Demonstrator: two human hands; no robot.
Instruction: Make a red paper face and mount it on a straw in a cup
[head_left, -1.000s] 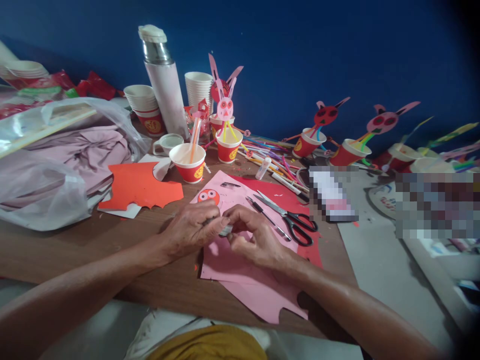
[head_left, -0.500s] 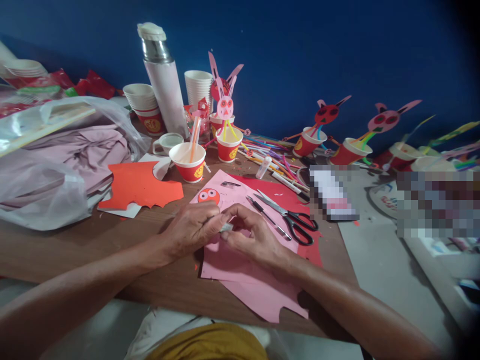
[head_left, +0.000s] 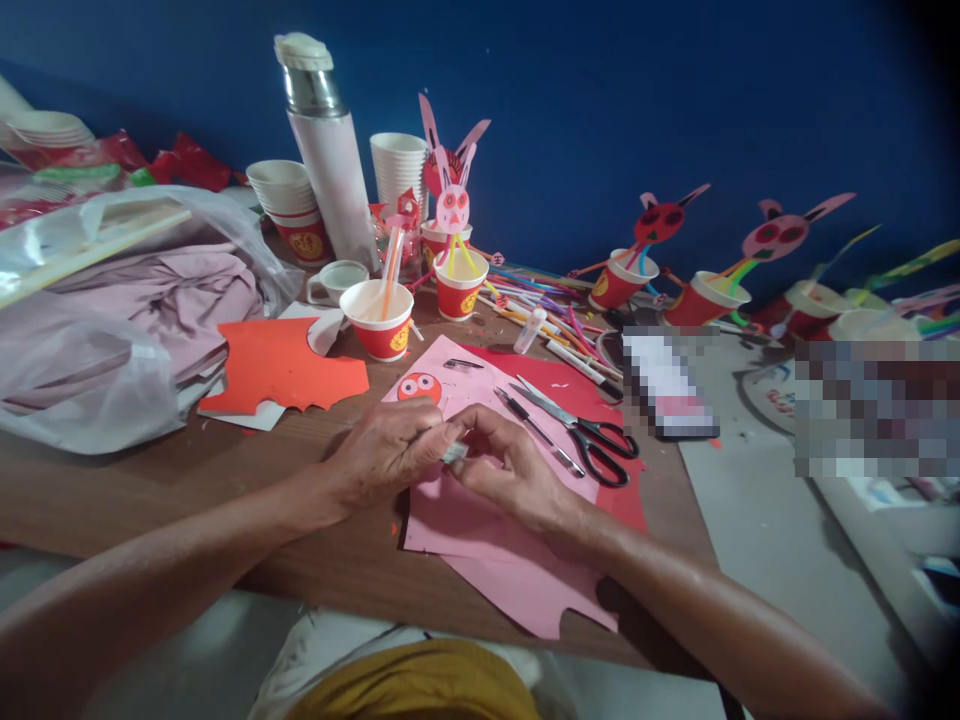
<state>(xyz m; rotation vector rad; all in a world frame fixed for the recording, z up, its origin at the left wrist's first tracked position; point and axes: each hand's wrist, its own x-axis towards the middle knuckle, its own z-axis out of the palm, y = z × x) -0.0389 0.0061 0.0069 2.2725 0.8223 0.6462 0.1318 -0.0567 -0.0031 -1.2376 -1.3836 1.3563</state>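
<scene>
My left hand point(head_left: 390, 450) and my right hand point(head_left: 502, 465) meet above the pink paper point(head_left: 517, 540), fingers closed. Between their fingertips shows a small whitish piece point(head_left: 454, 453), mostly hidden, its kind unclear. Just beyond my left hand lies an orange paper disc point(head_left: 418, 388) with two round eyes. To the right of my hands are a black pen point(head_left: 540, 432) and open scissors point(head_left: 592, 432) with black handles. The pen's cap point(head_left: 463, 364) rests on the paper near the disc.
Behind stand a red paper cup point(head_left: 379, 318) with straws, a cup with a pink rabbit figure point(head_left: 453, 210), and a white thermos point(head_left: 330, 170). Orange paper point(head_left: 289, 365) and a plastic bag point(head_left: 135, 330) lie left. A phone point(head_left: 667, 385) and scattered straws and pens point(head_left: 559, 325) lie right.
The view has shifted slightly. My hands stay together around the small whitish piece, with hardly any change in the fingers.
</scene>
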